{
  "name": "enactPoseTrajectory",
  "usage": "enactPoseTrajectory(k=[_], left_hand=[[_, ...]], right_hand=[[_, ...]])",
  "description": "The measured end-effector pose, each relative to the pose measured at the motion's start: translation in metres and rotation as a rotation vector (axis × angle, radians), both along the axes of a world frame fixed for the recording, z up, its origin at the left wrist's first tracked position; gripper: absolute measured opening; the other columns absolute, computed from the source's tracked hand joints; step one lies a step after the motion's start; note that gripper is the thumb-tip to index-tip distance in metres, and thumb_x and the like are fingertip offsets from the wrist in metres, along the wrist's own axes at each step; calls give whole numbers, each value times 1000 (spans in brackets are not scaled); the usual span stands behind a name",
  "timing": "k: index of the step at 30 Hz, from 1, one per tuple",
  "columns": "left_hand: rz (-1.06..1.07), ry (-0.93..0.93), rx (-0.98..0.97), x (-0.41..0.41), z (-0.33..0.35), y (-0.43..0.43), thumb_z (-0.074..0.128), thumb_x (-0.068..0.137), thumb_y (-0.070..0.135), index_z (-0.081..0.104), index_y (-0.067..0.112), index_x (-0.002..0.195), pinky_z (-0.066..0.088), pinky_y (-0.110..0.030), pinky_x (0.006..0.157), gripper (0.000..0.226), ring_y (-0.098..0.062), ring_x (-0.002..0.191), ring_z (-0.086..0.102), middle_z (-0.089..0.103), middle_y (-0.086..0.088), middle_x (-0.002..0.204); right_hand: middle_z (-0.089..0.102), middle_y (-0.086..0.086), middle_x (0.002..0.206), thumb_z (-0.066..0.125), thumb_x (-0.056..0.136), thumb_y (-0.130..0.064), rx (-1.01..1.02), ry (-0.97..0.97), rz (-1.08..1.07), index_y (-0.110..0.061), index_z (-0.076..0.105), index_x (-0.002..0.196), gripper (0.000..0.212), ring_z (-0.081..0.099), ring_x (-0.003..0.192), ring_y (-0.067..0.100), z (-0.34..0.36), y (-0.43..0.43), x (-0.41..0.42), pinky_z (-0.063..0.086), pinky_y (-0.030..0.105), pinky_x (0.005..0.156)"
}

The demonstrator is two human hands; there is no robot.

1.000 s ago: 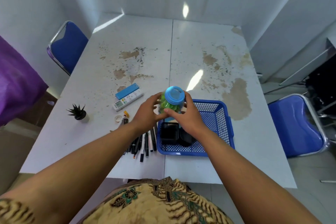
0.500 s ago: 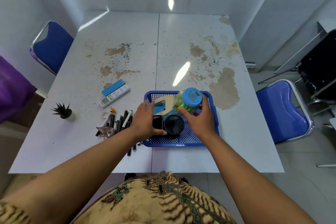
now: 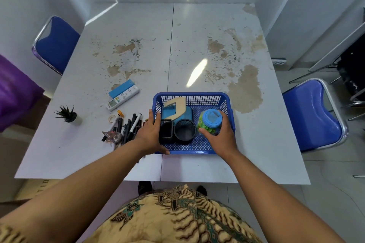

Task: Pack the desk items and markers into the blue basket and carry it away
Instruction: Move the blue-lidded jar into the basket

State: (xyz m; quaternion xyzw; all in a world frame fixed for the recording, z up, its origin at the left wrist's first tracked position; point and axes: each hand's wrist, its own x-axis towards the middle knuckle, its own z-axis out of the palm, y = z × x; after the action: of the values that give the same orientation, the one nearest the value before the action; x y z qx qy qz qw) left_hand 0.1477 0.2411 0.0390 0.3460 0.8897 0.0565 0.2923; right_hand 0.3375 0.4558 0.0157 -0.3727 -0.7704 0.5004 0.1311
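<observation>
Step in hand: seating the jar (image 3: 210, 124) in the basket (image 3: 189, 94), centre of frame, near the front table (image 3: 197, 45) edge.

Right hand (image 3: 221, 138): wrapped round the jar's lower body, thumb on its left side, blue lid up. The jar is in the basket's right part, just beside the round cup (image 3: 184, 131). You can't tell whether its base is on the floor yet.

Left hand (image 3: 150, 136): fingers nearly straight over the basket's left rim, thumb along the front edge. It braces the basket and grasps nothing.

Already inside: square holder (image 3: 166, 131) front left, touching the cup, and a blue box (image 3: 177, 113) behind them with a tan piece on top.

How to do it well:
- Lower the jar straight and keep the lid level. Don't let go until you feel the base sit flat on the mesh.
- Keep it clear of the cup, since a knock may tip either one.
- Keep the left hand bracing so the light basket doesn't slide right.
- Park the jar tight to the right wall to leave floor room for what's left.

Not packed yet, left of the basket: markers (image 3: 128, 126) in a loose bunch, tape dispenser (image 3: 112, 135), tape roll (image 3: 111, 118), remote (image 3: 122, 97) and blue case (image 3: 120, 89) above them, plant (image 3: 68, 115) far left. The markers will likely roll, so gather them as a bundle.
</observation>
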Motion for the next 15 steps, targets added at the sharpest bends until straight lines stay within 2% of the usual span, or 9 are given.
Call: enactPoseTrajectory(k=[2, 5, 10, 15], left_hand=[[21, -14, 21, 1, 0, 0, 98, 49, 63, -28, 32, 161, 51, -49, 110, 171, -36, 154, 33, -45, 2, 163], [38, -10, 16, 3, 3, -1, 99, 51, 61, -28, 38, 160, 59, -47, 97, 169, -35, 143, 50, -47, 6, 162], [39, 20, -24, 5, 6, -1, 97, 51, 65, -24, 38, 161, 59, -47, 97, 166, -33, 141, 51, -44, 7, 163], [57, 16, -48, 7, 9, 0, 97, 51, 63, -24, 38, 161, 58, -48, 98, 165, -33, 142, 50, -43, 9, 164]], right_hand=[[55, -15, 143, 92, 79, -40, -17, -8, 22, -44, 39, 147, 86, 54, 133, 9, -5, -2, 3, 51, 33, 109], [55, -13, 142, 93, 79, -35, -51, -26, 51, -45, 40, 144, 85, 55, 132, 10, -16, -1, 7, 53, 39, 110], [56, -10, 136, 95, 73, -45, -14, -104, 119, -41, 41, 140, 86, 58, 127, 15, -29, 2, 8, 56, 46, 104], [55, -4, 134, 97, 74, -36, 48, -151, 166, -35, 40, 139, 87, 57, 123, 19, -33, 2, 8, 57, 43, 100]])
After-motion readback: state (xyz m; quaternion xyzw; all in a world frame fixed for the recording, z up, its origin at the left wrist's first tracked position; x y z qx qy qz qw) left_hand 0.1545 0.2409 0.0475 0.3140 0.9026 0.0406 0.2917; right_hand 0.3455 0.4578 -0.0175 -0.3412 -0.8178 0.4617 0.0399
